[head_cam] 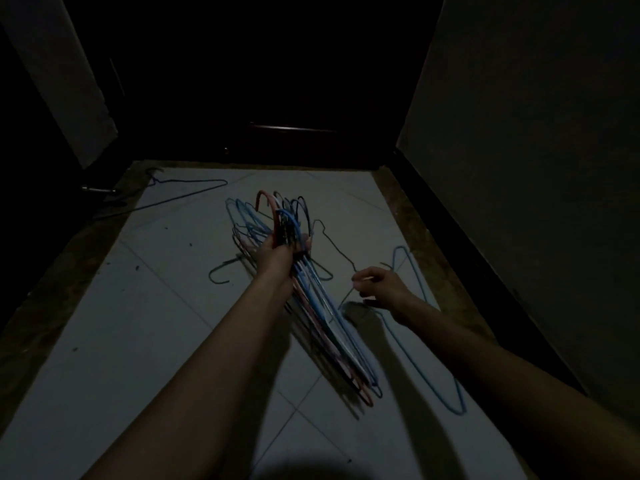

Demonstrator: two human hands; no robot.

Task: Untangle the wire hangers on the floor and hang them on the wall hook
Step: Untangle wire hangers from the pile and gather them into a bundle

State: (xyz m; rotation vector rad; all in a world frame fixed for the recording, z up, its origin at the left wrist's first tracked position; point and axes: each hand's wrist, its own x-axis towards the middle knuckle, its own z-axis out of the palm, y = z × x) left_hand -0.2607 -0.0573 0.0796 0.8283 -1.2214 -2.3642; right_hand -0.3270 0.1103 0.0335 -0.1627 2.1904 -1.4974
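My left hand [277, 252] is shut around the necks of a bundle of wire hangers [332, 327], blue, red and white, with their hooks pointing away from me. To the right, my right hand [379, 287] pinches a thin dark wire hanger [337, 251] that runs up toward the bundle. A light blue hanger [419, 341] lies on the floor under my right forearm. Another dark hanger [187, 192] lies at the far left of the floor. A green hook [220, 271] pokes out left of the bundle. No wall hook is visible.
The room is very dim. A pale tiled floor [145, 341] with a dark border runs between a wall [536, 168] on the right and a dark doorway [259, 81] ahead. A metal handle [98, 189] shows at the left edge.
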